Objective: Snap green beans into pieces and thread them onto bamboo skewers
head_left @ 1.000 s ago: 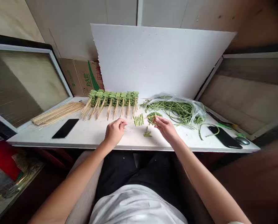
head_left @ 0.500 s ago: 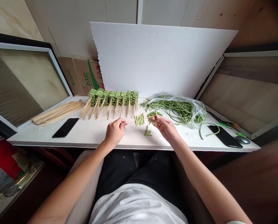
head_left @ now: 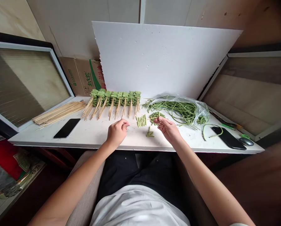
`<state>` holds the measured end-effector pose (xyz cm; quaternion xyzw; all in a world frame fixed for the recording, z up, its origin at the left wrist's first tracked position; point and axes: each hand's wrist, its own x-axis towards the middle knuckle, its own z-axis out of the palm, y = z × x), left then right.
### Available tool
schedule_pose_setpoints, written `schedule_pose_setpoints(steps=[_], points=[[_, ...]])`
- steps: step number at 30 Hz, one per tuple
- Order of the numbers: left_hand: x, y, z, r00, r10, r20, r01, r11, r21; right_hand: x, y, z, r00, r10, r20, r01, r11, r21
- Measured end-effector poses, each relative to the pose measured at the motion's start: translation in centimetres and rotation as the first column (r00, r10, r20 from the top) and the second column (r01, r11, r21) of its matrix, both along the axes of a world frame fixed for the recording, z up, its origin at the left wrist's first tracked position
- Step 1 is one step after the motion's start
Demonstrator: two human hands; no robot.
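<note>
My left hand is closed, pinching one end of a thin bamboo skewer held almost level above the table. Several short pieces of green bean sit side by side across the skewer's middle. At its other end my right hand is closed, with a cut bean piece between thumb and fingers against the skewer tip. Behind those fingers lies a small pile of cut bean pieces, partly hidden. A few loose pieces lie below the skewer, nearer the table's front.
Finished bean skewers stand stacked in a row at the back. Bare bamboo skewers and a phone lie left. To the right are long beans in a clear bag, another phone and a mouse. A white board leans behind.
Both hands stay almost in place around the skewer. The bean piece in my right fingers now shows more plainly at the skewer tip. The view has shifted very slightly.
</note>
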<state>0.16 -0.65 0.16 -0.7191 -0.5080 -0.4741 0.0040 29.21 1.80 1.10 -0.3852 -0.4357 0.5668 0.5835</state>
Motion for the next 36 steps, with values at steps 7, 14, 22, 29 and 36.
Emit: schedule_pose_setpoints(steps=[7,14,22,29,36], points=[[0.1,-0.1,0.0,0.999,0.024,-0.047,-0.022,0.999,0.045,-0.2,-0.2,0.1,0.999,-0.011,0.038,0.01,0.999,0.039],[0.2,-0.2,-0.1,0.998,-0.003,-0.057,0.01,0.994,0.113,-0.4,-0.4,0.1,1.0,-0.011,0.012,0.011,0.999,0.033],[1.2,-0.9,-0.5,0.997,-0.032,-0.071,0.038,0.996,0.081,-1.8,-0.7,-1.0,0.991,-0.014,0.136,-0.002,0.993,0.12],[0.8,-0.5,-0.4,0.999,-0.036,-0.036,0.039,0.997,0.068,-1.5,-0.6,-1.3,0.957,0.034,0.289,-0.079,0.986,0.148],[-0.4,0.5,-0.2,1.0,0.016,-0.024,-0.015,1.0,0.024,1.2,0.9,-2.6,0.335,-0.435,0.836,-0.341,0.771,0.538]])
